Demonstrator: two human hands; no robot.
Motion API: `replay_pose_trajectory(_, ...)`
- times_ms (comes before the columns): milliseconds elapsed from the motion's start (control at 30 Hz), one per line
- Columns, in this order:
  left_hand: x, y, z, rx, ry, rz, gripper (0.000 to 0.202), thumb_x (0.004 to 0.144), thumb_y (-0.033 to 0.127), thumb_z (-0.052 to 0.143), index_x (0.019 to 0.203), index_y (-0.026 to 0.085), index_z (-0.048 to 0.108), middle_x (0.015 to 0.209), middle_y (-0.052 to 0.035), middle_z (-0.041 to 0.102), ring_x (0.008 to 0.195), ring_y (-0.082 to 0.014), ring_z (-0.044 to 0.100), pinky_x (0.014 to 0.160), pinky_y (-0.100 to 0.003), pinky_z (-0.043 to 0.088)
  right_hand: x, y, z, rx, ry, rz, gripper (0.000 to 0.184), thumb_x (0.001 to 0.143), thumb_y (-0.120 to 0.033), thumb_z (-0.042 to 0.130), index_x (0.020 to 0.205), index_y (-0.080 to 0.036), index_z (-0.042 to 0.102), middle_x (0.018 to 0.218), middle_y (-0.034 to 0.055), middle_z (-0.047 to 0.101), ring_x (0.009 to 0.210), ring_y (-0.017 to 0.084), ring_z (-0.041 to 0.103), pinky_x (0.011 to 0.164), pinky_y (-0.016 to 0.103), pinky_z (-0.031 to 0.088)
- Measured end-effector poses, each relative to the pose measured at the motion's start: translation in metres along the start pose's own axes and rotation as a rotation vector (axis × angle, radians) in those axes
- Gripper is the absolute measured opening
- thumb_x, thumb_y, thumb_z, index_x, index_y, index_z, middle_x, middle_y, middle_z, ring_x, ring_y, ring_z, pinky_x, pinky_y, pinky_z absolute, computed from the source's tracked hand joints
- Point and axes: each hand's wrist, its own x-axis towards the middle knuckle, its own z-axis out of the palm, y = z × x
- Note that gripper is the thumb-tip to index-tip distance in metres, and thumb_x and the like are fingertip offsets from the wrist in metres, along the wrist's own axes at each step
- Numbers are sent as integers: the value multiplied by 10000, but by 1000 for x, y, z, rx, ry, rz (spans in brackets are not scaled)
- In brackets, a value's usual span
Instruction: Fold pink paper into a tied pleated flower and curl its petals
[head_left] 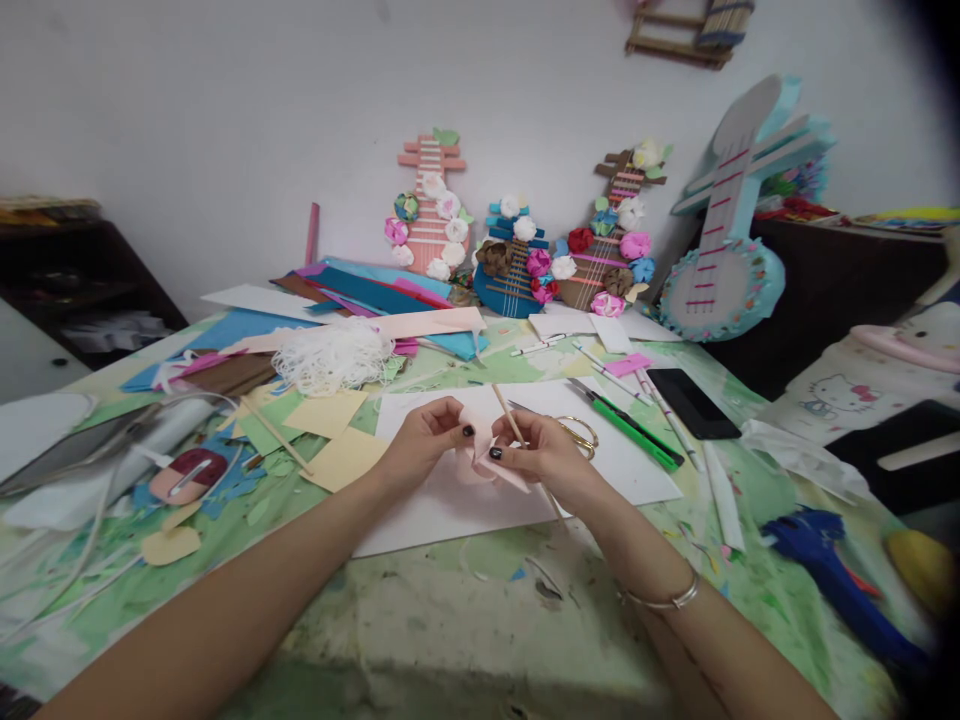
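Note:
Above a white sheet of paper [442, 530], both of my hands meet at a folded pale pink paper piece [480, 460]. My left hand [427, 440] pinches its left edge between thumb and fingers. With thumb and fingers closed, my right hand [540, 455] grips the paper's right side and also a thin wooden stick [504, 405], which slants through the fingers and comes out below the palm. Gold-handled scissors [583, 436] lie just behind my right hand, partly hidden by it. A green utility knife [630, 430] rests on the sheet to the right.
Decorated paper instruments [431, 220] lean on the wall. Coloured paper sheets [367, 290], a white string heap [334, 355] and yellow paper pieces [345, 455] lie left. On the right are a black phone [694, 402], a blue glue gun [840, 580] and a white Hello Kitty container [847, 375].

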Motion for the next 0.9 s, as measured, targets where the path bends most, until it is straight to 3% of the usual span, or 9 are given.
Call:
replay_pose_trajectory(500,0,0,1,-90,-124,-23,320,683,332,735,745,132,493,662,5,571,588,-103,551,589,-224,437,-3,-5,-11,-24,-113,-28,277,646,-274,693,860,-172,549,681,-59,489,416,12,329,378,172,191)
replay_pose_trajectory(733,0,-4,-1,83,-116,-61,287,699,320,720,763,125,520,714,-25,612,637,-117,577,593,-217,437,0,1,-10,-117,8,-87,274,665,-343,695,829,-172,557,686,-39,529,497,50,445,427,170,293)
replay_pose_trajectory(900,0,-3,2,151,-101,-71,291,666,323,742,734,112,554,699,-23,616,639,-118,581,613,-228,451,2,5,-5,-155,33,-95,285,656,-383,702,764,-177,538,606,-40,526,464,67,451,425,185,315)
